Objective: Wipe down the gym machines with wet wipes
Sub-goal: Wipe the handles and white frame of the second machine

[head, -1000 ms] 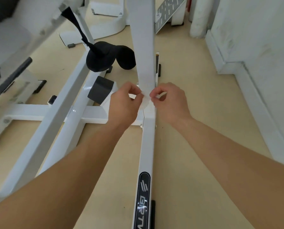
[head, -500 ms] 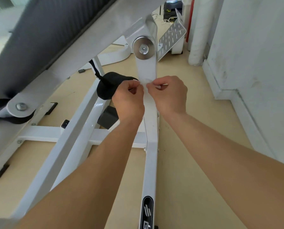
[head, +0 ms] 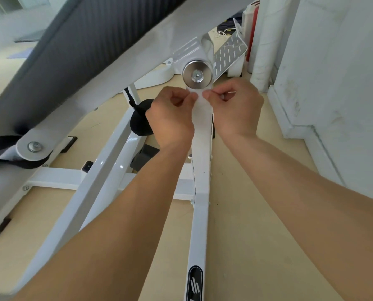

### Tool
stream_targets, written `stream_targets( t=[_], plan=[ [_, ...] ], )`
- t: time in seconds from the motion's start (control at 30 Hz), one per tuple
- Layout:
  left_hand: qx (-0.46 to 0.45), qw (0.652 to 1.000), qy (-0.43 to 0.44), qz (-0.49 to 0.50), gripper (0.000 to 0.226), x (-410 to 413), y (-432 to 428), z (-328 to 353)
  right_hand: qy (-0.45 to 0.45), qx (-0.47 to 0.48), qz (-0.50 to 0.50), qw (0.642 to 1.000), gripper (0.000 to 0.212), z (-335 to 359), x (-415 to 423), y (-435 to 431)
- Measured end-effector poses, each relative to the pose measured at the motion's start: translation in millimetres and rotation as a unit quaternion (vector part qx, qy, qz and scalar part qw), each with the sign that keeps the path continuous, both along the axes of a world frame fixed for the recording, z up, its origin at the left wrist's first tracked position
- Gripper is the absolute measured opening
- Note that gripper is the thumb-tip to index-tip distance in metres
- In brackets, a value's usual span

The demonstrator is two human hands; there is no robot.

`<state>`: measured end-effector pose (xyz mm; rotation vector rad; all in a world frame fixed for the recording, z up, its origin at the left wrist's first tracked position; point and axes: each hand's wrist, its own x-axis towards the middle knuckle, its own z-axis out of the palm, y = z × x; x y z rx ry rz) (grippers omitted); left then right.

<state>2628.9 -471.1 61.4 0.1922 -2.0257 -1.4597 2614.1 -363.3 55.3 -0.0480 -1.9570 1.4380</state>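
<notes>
**Wipe Held Taut on the Upright, Just Below the Pivot Disc**

The wet wipe (head: 200,100) is pinched at its 2 sides, one side by the left hand (head: 170,118) and the other by the right hand (head: 235,111). On each hand the thumb and forefinger are closed on it and the other fingers are curled in. The wipe is stretched across the front face of the machine's white upright post (head: 201,148), at the post's top end, just beneath the steel pivot disc (head: 197,74). The hands are set at the post's 2 side edges. This 2-sided grip is judged to keep the sheet flat and tight against the painted face, so that the full width could be covered in 1 pass along the post.

Much is hard to read. The wipe is white on white, so its outline cannot be made out, nor how far it folds round the post. Contact with the metal is presumed, not plainly seen. A black padded strap (head: 141,120) is partly hidden behind the left hand. The grey padded board (head: 83,51) is blurred and is cut off at the top and left. The badge on the base rail (head: 195,279) is cut off at the bottom, and its lettering cannot be read. Behind the disc, a perforated footplate (head: 229,53) is only partly shown.
</notes>
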Motion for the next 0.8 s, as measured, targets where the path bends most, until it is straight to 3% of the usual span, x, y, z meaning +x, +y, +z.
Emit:
stream_targets(
  t=[0.17, 0.27, 0.4, 0.6, 0.8],
  plan=[
    [0.019, 1.000, 0.006, 0.000, 0.017, -1.4, 1.1, 1.1, 0.022, -0.002, -0.007, 1.000, 0.019, -1.6, -1.5, 1.5],
    [0.036, 0.999, -0.033, -0.007, 0.023, -1.3, -1.1, -9.5, -0.016, 0.024, 0.011, 1.000, 0.020, -16.7, 0.1, 1.9],
    [0.030, 0.998, -0.053, -0.020, 0.011, 0.6, -3.4, -13.0, -0.072, 0.030, 0.030, 0.997, 0.026, -25.0, 6.0, 4.5],
    [0.046, 0.999, -0.019, -0.005, 0.009, -6.6, -5.1, -0.6, 0.008, 0.024, 0.021, 0.999, 0.024, -4.7, 1.6, 2.3],
    [0.018, 0.994, -0.098, -0.040, 0.010, -10.0, -11.4, -40.4, -0.062, 0.043, 0.029, 0.997, 0.024, -50.9, 4.5, 7.1]
  ],
)
